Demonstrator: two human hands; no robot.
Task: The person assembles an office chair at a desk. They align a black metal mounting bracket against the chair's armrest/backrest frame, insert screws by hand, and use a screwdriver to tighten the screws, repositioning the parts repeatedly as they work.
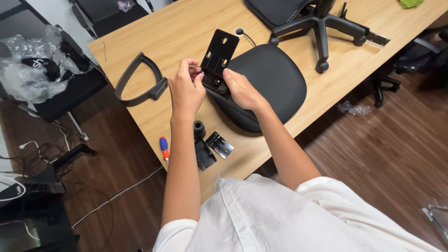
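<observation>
A: We're standing over a pale wood-grain tabletop (186, 28) with a dark plank floor below it. Take the round black fabric seat cushion (268, 84) as our landmark.

B: Right. Our flat black metal bracket plate with slotted holes (219, 53) stands tilted at the cushion's near-left edge. Our left hand (186, 88) pinches something small at the plate's lower part, too tiny to name; our right hand (240, 88) presses closed over the plate's base on the cushion.

A: To do this well, I'd judge we should keep the plate steady with the right hand and line its holes squarely before tightening anything.

B: Agreed. Left of the cushion lies a grey curved plastic armrest loop (140, 81), smooth and matte. In front of the cushion sit a shiny small metal plate (220, 144), a black ribbed rubber cylinder (199, 128), and an orange-and-blue-handled screwdriver (164, 148).

A: Beyond the cushion, a black five-star chair base with casters (322, 23) rests on the tabletop.
</observation>
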